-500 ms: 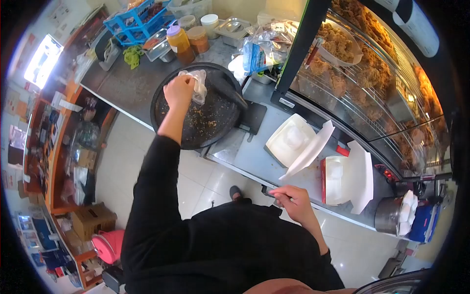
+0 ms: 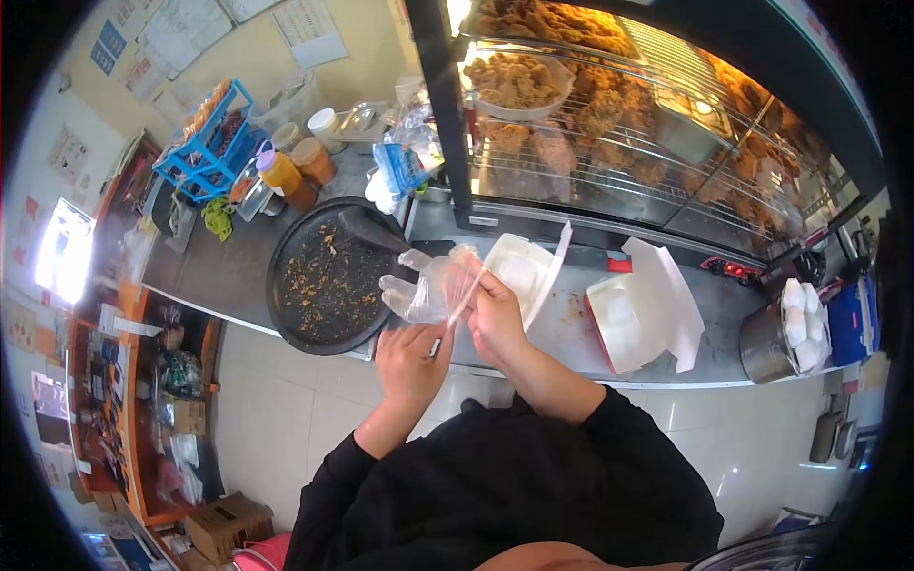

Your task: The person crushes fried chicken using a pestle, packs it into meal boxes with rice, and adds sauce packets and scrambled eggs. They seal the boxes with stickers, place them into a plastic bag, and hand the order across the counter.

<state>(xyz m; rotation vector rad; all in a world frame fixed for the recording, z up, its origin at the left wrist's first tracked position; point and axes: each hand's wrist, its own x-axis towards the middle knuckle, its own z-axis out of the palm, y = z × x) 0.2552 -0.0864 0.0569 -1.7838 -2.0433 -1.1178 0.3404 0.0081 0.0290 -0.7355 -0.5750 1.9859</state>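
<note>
Clear plastic glove (image 2: pixel 430 288), just one, is clamped at its cuff by two grips, left hand (image 2: pixel 411 364) and right hand (image 2: pixel 497 319), between one round black tray (image 2: pixel 328 328) and two open white cardboard boxes (image 2: pixel 621 335).

left hand (image 2: pixel 409 364) – fingers bent, palm down | right hand (image 2: pixel 495 319) – pinching | forearms angled inward

The person wears a plain black top (image 2: pixel 514 471) across the bottom centre of the frame. Its matching left sleeve (image 2: pixel 335 485) and right sleeve (image 2: pixel 636 428) end on the forearms, leaving the wrists, left hand (image 2: pixel 411 364) and right hand (image 2: pixel 497 319) uncovered.
</note>
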